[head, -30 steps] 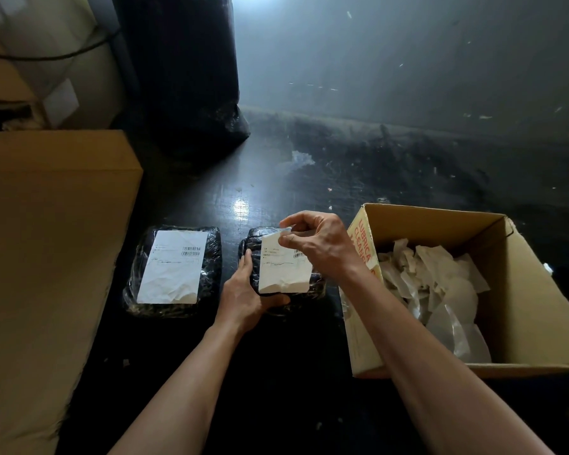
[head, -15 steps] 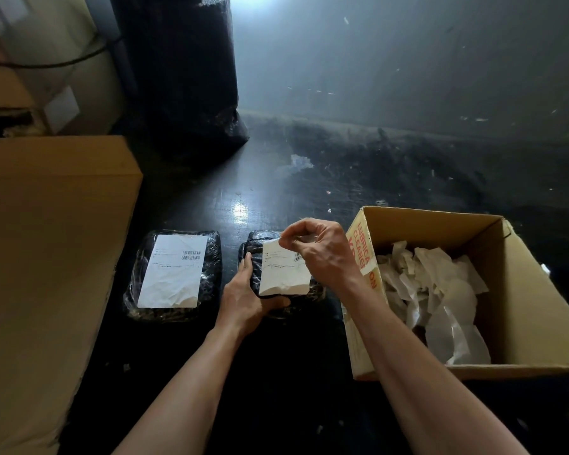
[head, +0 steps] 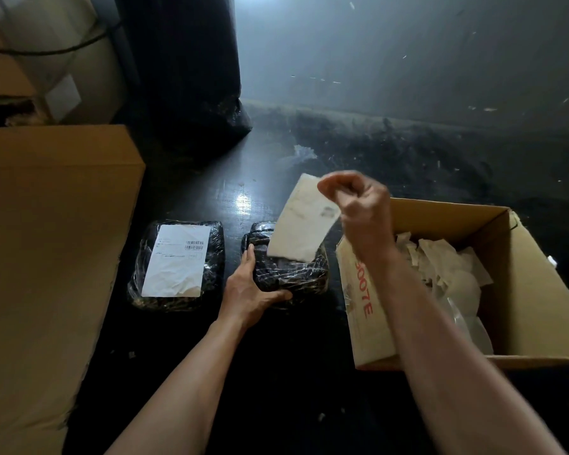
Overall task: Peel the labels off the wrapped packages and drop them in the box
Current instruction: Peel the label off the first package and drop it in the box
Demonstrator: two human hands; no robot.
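Two black packages wrapped in clear film lie on the dark floor. The left package [head: 178, 264] carries a white label [head: 177, 260] flat on its top. My left hand [head: 250, 290] grips the near left corner of the right package [head: 293, 274]. My right hand [head: 358, 205] pinches a white label [head: 304, 224], lifted above that package; its lower edge hangs near the package top, and I cannot tell whether it still sticks. An open cardboard box [head: 532, 290] to the right holds several peeled labels [head: 440, 267].
A large closed cardboard box [head: 46, 257] fills the left side. A tall black wrapped bundle [head: 181, 77] stands behind the packages. More boxes [head: 30, 60] sit at the far left. The floor beyond is dark and dusty, scattered with paper scraps.
My right hand has pulled the label up and to the right, off the top of the right package. My left hand stays on the package.
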